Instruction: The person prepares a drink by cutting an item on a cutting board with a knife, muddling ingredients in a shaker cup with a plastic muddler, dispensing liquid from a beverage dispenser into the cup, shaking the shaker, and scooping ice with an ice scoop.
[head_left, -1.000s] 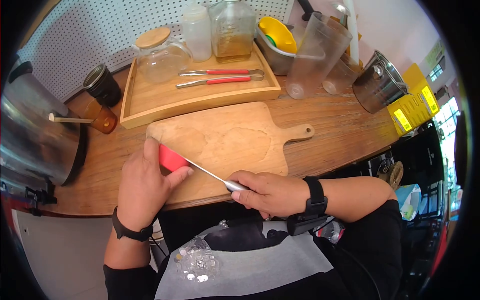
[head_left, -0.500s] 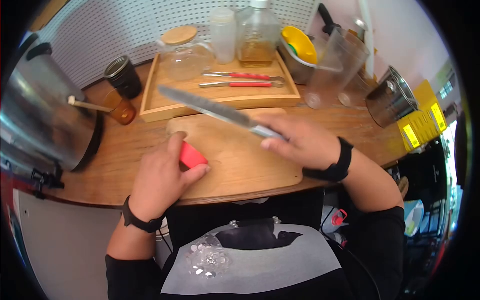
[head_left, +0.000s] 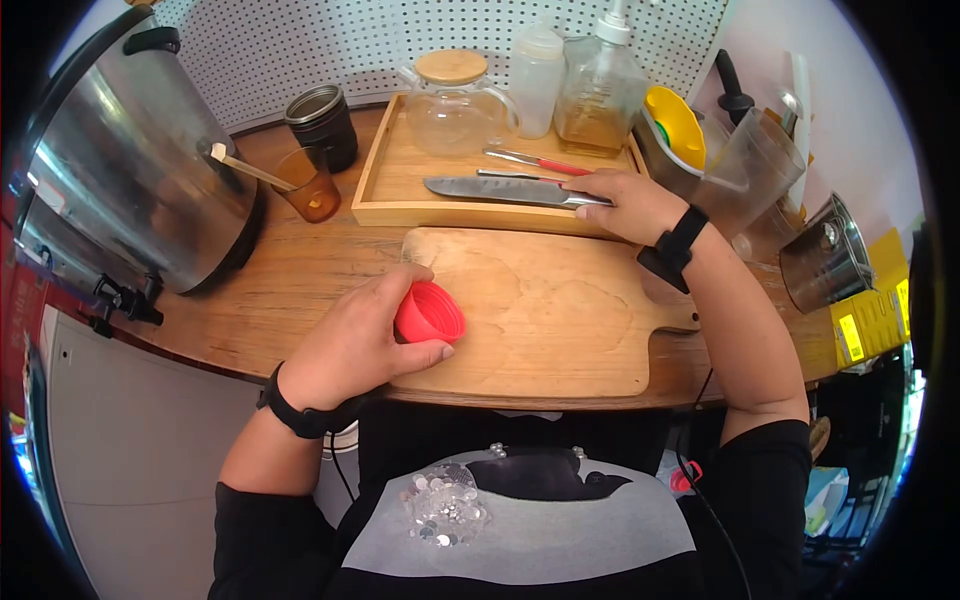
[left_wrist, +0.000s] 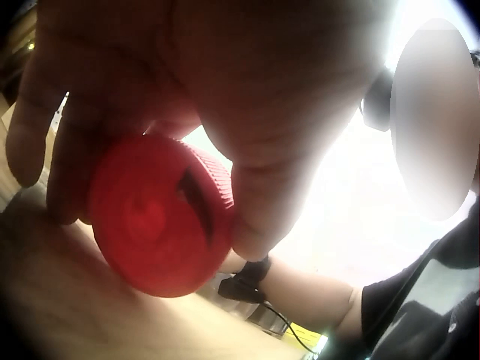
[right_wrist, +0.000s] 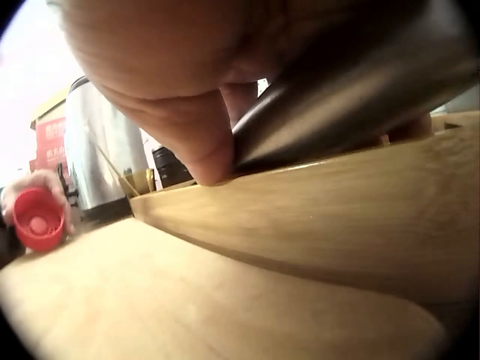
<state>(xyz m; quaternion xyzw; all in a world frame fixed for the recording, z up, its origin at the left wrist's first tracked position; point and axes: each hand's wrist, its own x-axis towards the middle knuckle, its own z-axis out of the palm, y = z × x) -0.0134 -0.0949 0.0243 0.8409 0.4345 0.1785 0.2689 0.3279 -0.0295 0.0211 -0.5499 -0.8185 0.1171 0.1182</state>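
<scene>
My left hand (head_left: 345,335) grips a red plastic cap (head_left: 428,312) between thumb and fingers at the left part of the wooden cutting board (head_left: 560,320). The hollow side of the cap faces right. In the left wrist view, its round end (left_wrist: 142,225) shows a dark slit near the ridged side. At the front wall of the wooden tray (head_left: 440,214), my right hand (head_left: 635,203) holds a kitchen knife (head_left: 490,188) by its handle. Its blade points left, over the tray. The handle (right_wrist: 337,97) lies close above the tray rim in the right wrist view.
Inside the tray are tongs (head_left: 540,162), a glass teapot (head_left: 455,115), a frosted bottle (head_left: 538,80) and a pump bottle (head_left: 600,95). A large steel urn (head_left: 140,160) and an amber cup (head_left: 315,195) stand left. Clear pitchers and a steel pail (head_left: 825,255) are at right.
My right hand has lifted the knife off the cap and carried it up and away to the tray. My left hand has kept its grip on the cap and turned its hollow side into view.
</scene>
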